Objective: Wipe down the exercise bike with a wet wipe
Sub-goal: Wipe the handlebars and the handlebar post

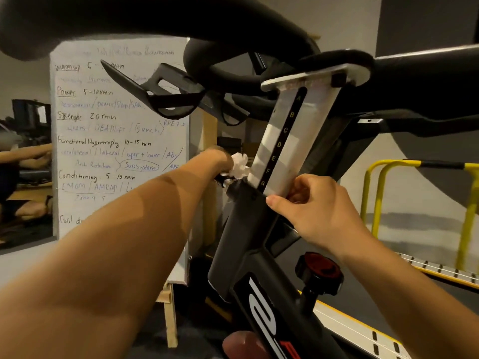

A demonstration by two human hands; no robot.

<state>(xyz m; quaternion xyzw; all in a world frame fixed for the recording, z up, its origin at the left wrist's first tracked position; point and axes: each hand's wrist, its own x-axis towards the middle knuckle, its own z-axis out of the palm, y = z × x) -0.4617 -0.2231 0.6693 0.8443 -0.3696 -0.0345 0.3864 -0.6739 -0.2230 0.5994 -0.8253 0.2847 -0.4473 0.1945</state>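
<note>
Okay, head view only: the black exercise bike frame (248,229) fills the centre, with its silver metal handlebar post (287,141) rising tilted out of the black sleeve, a black strip of yellow letters A to G running down the post's face. The left hand (220,161) reaches forward past the post's left side, fingers curled closed around a crumpled white wet wipe (239,165), which sits pressed against the left edge of the post just above where it enters the sleeve. The right hand (313,206) is on the right lower edge of the post, loosely curled, thumb stretched out along the top of the sleeve and fingertips touching the silver metal; whether it truly grips the post or only steadies it, cannot tell. The black padded handlebars (233,27) loop overhead, blurred at the top. A black plastic holder bracket (166,97) juts left below them. A red-and-black round adjustment knob (320,272) sticks out of the frame lower right, well below the right hand. Behind on the left stands a white whiteboard with handwritten workout notes (116,141). A yellow metal rail (373,193) is at the right edge.
</note>
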